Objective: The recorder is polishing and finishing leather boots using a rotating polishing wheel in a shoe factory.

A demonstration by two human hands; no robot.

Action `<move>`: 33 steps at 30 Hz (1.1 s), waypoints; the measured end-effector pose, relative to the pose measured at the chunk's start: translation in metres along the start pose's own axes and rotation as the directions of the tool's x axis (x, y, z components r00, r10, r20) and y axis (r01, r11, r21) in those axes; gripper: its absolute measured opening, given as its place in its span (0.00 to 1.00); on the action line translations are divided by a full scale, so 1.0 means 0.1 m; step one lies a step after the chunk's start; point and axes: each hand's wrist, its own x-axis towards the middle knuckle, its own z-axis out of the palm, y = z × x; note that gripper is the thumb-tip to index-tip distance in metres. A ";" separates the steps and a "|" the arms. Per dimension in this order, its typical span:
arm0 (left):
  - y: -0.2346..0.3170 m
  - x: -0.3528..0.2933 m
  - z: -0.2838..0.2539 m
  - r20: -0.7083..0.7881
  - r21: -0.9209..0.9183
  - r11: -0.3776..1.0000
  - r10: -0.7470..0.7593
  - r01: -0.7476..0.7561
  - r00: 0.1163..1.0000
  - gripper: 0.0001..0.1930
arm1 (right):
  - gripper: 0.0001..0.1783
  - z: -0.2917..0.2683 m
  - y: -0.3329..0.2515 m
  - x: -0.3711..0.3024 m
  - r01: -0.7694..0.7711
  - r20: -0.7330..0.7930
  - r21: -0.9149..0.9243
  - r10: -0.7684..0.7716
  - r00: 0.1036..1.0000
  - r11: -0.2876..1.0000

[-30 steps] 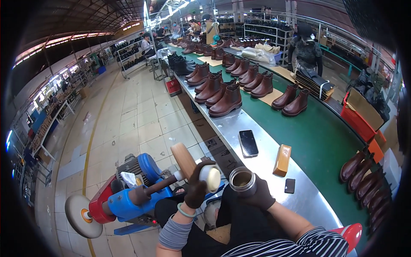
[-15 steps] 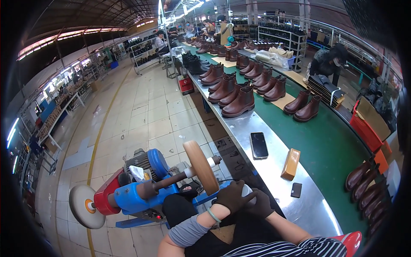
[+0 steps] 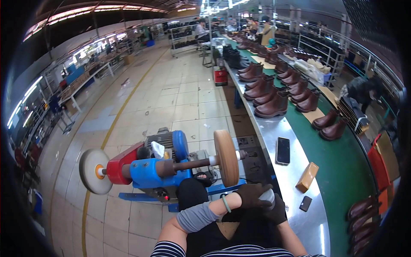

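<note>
Between gloved fingers (image 3: 262, 187), pale lid (image 3: 268, 197) upward, axis unclear.

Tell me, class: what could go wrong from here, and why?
The left grip is close to the tan wheel; if that spins, contact could injure. The pale container in the left grip and right grip could slip. The phone lies near the edge of the metal bench; a bump might knock it off.

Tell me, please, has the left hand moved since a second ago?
Yes, the left hand has moved right, from overlapping the tan wheel to its lower right.
</note>
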 end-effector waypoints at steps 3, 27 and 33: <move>-0.04 -0.03 -0.04 0.044 0.254 0.773 0.591 -0.581 0.806 0.36 | 0.31 0.01 0.01 -0.03 0.124 -0.027 0.120 -0.122 0.992 0.985; 0.08 -0.16 0.01 -0.101 0.541 0.565 0.779 -0.622 0.619 0.36 | 0.41 -0.09 -0.06 -0.11 0.025 0.083 0.032 -0.028 0.996 0.999; 0.15 -0.21 0.05 -0.152 0.186 0.900 0.423 -0.395 0.893 0.30 | 0.40 -0.08 -0.06 -0.10 -0.018 0.080 0.148 0.006 0.997 0.989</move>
